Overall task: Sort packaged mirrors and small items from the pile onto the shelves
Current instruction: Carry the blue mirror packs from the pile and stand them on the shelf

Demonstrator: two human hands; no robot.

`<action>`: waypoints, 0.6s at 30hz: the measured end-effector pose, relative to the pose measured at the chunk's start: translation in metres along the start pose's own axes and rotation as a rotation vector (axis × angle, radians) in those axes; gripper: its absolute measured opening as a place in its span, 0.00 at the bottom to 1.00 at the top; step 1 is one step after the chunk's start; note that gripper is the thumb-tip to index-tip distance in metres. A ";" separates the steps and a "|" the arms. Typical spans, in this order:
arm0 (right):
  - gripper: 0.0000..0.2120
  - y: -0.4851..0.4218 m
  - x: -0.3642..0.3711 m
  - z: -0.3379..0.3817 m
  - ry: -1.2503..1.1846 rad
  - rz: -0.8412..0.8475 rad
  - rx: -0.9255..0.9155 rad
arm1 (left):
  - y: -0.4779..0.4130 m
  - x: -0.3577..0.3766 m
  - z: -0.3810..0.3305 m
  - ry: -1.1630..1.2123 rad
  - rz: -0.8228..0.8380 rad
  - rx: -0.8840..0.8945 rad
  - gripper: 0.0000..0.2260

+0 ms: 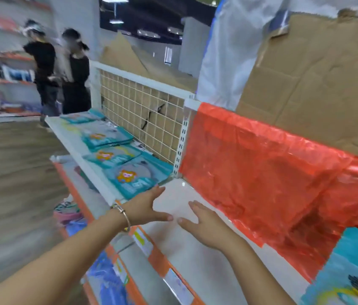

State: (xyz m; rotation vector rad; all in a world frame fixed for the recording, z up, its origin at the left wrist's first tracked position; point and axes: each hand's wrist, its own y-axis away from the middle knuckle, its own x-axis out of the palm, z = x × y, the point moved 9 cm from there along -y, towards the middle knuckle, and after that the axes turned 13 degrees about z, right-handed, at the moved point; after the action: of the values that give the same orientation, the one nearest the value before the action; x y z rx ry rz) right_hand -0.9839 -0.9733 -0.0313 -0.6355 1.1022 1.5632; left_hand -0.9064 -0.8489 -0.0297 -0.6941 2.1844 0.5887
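Packaged mirrors (129,175) on shelf (81,157) | left hand (146,209), right hand (205,225) spread, empty | red plastic sheet (261,172) behind

Forearms (63,256) bare; a thin bangle (122,214), perhaps two-toned metal, just behind the left hand (145,209).

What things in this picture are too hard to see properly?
Head view throughout.
Print on the teal packages: blurred.
Bottom-right blue package: cut off by the picture's edges.
Whatever is behind the red plastic sheet: covered by it.
Blue items on the lower shelf: smeared by motion.
Price labels: too blurry to read.
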 end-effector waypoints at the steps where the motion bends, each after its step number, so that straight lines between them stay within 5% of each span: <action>1: 0.33 -0.021 0.000 0.019 0.034 0.012 0.002 | 0.004 -0.017 0.021 -0.007 -0.014 -0.036 0.59; 4: 0.30 -0.079 0.000 0.064 0.063 0.034 0.035 | 0.012 -0.065 0.088 -0.021 -0.077 -0.158 0.42; 11: 0.25 -0.167 0.013 0.074 -0.069 0.111 0.213 | 0.017 -0.135 0.205 -0.002 -0.101 -0.397 0.43; 18: 0.10 -0.211 0.018 0.035 -0.551 0.124 0.423 | -0.026 -0.146 0.247 0.111 -0.096 -0.383 0.37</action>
State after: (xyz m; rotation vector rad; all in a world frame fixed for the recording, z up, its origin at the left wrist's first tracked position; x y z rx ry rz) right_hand -0.7843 -0.9335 -0.0997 0.1493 1.0073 1.4223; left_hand -0.6786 -0.6781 -0.0726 -1.0474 2.1451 0.9512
